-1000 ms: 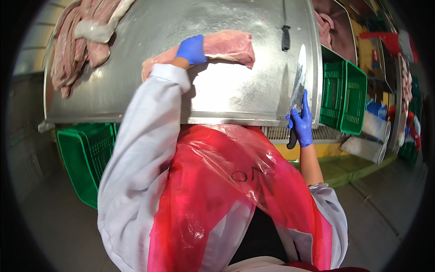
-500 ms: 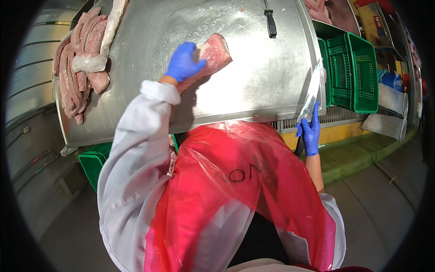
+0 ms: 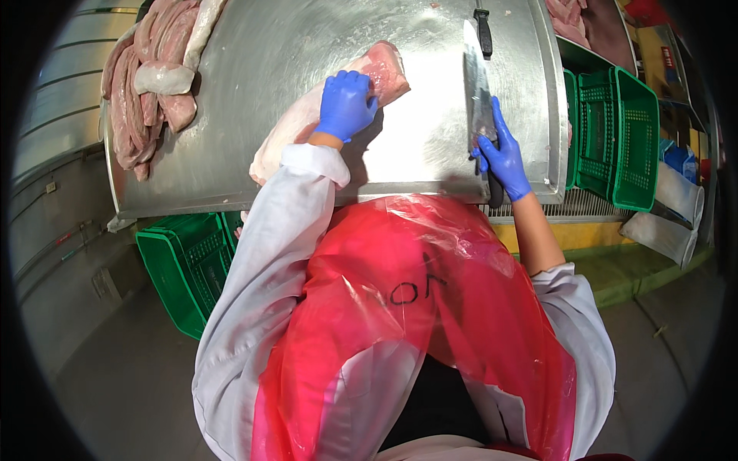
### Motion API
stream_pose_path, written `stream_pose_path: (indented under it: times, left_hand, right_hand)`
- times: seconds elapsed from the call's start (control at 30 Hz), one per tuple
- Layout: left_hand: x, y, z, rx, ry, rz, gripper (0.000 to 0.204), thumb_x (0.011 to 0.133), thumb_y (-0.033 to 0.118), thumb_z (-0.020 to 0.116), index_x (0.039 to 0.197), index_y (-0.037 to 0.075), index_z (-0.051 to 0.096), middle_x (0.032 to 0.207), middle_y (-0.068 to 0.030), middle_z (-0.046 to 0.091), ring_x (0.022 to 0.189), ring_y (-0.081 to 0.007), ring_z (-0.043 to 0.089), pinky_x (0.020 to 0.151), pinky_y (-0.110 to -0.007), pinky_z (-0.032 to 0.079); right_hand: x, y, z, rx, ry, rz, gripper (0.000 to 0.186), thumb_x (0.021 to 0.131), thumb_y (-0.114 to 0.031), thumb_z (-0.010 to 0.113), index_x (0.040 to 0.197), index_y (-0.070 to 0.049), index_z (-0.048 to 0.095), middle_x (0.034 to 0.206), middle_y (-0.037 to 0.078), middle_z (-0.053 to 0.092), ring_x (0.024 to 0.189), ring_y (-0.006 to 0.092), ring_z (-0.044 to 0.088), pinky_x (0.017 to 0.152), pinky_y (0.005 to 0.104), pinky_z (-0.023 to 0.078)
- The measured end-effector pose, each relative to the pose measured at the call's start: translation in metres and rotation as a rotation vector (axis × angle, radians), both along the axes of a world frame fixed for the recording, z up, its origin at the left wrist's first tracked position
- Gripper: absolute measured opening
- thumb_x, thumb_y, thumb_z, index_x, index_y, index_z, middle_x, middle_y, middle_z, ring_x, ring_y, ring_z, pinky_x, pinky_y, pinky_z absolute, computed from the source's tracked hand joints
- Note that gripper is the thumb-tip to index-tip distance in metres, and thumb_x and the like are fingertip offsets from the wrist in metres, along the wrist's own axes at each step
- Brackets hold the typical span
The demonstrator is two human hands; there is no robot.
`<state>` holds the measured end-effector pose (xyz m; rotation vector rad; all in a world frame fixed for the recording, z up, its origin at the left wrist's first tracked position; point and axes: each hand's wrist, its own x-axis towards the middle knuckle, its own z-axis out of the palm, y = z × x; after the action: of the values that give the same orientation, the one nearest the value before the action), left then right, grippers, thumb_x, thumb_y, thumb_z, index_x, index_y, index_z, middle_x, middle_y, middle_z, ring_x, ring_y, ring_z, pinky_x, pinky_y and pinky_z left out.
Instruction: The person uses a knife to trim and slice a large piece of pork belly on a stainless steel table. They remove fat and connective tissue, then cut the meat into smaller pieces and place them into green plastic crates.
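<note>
"What carries all this?"
"A steel counter [image 3: 231,92], with a pile of meat strips [image 3: 157,46] heaped along its left edge and a green crate [image 3: 639,142] just off its right edge."

"The big piece?"
"That large cut of meat [image 3: 301,119] lies slantwise, left of the counter's middle, its pale end toward the near edge."

"And the knife [image 3: 477,96]?"
"Close to the right edge, handle reaching to the near one. I can't tell whether the blade touches metal."

"The hands?"
"The left hand [image 3: 346,106] clasps the cut's middle, fingers bent over it. The right hand [image 3: 503,161] has the knife's handle loosely, some fingers straight beside the blade."

"What could go wrong?"
"Glossy meat might slide under a sideways push. Those straight fingers could let the knife twist and nick the glove. A careless swing might knock the black-handled tool [image 3: 483,34] just beside the tip."
</note>
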<state>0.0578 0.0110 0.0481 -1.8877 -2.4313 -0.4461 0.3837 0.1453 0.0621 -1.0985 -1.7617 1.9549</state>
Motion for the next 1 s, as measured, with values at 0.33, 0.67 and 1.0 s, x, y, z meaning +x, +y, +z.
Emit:
stream_pose_path:
  times: [0.33,0.67,1.0]
  left_hand:
    - [-0.027,0.016,-0.014,0.065,-0.158,0.046,0.009,0.079,0.010,0.064,0.076,0.003,0.066,0.076,-0.0224,0.066,0.074,-0.0435,0.063,0.070,-0.052,0.051]
    - [-0.027,0.007,-0.007,0.161,-0.420,0.046,0.006,0.083,0.007,0.064,0.080,0.003,0.067,0.084,-0.0223,0.069,0.081,-0.0417,0.067,0.074,-0.046,0.054]
    - [-0.068,0.006,0.003,0.062,-0.544,0.094,0.024,0.086,0.026,0.070,0.083,0.002,0.064,0.072,-0.0166,0.065,0.063,-0.0281,0.061,0.066,-0.039,0.052]
  right_hand:
    - [-0.160,-0.011,-0.023,0.220,0.006,0.315,0.076,0.097,-0.016,0.056,0.161,-0.033,0.020,0.071,0.008,0.064,0.056,0.0150,0.061,0.058,0.0327,0.056]
    - [-0.110,-0.057,-0.015,0.086,-0.114,0.461,0.077,0.096,-0.020,0.052,0.163,-0.029,0.015,0.072,0.012,0.066,0.057,0.0195,0.065,0.061,0.0370,0.058]
    - [-0.128,-0.127,-0.023,-0.035,-0.074,0.310,0.079,0.096,-0.011,0.052,0.163,-0.030,0.014,0.076,0.013,0.068,0.059,0.0183,0.066,0.058,0.0334,0.057]
